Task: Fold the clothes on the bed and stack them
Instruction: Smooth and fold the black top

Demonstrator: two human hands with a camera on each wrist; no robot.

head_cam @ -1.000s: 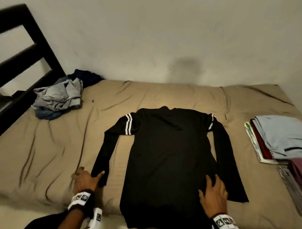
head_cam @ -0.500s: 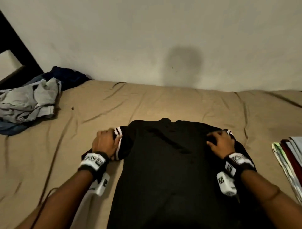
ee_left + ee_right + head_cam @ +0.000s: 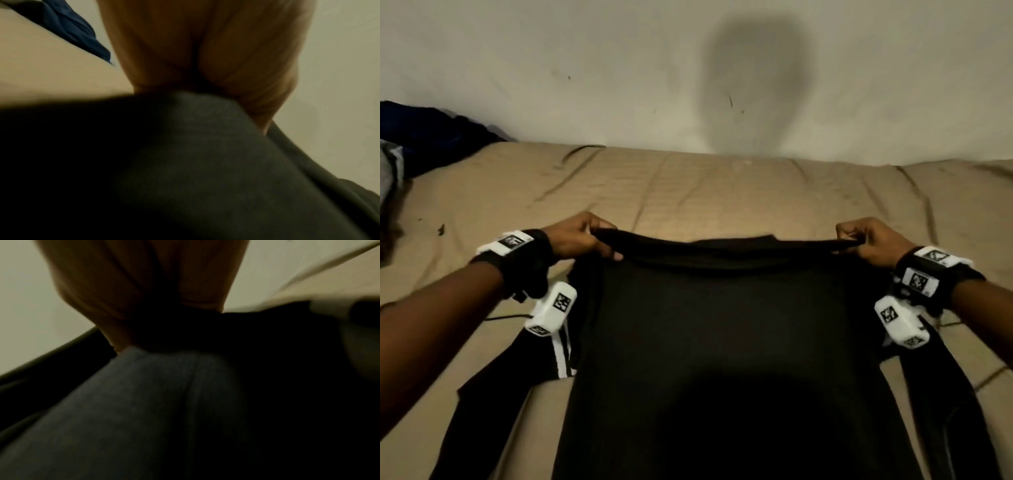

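Observation:
A black long-sleeved shirt (image 3: 722, 335) with white stripes on its sleeves lies on the tan bed sheet (image 3: 688, 185). My left hand (image 3: 599, 240) pinches its left shoulder and my right hand (image 3: 854, 240) pinches its right shoulder. Between them the top edge is stretched taut and raised off the sheet. Both sleeves hang out to the sides, the left one (image 3: 493, 394) showing two white stripes. In the left wrist view my fingers (image 3: 205, 48) close on dark cloth (image 3: 205, 162). The right wrist view shows the same, with fingers (image 3: 144, 288) on dark cloth (image 3: 144, 402).
A dark blue garment (image 3: 431, 137) and a bit of grey cloth (image 3: 388, 164) lie at the far left against the wall (image 3: 585, 68). The wall runs close behind the bed. Bare sheet lies beyond the shirt's top edge.
My hands went from the shirt's lower part up to its shoulders, took hold there and have lifted the top edge. The head view has come closer and the folded stack at the right is out of frame.

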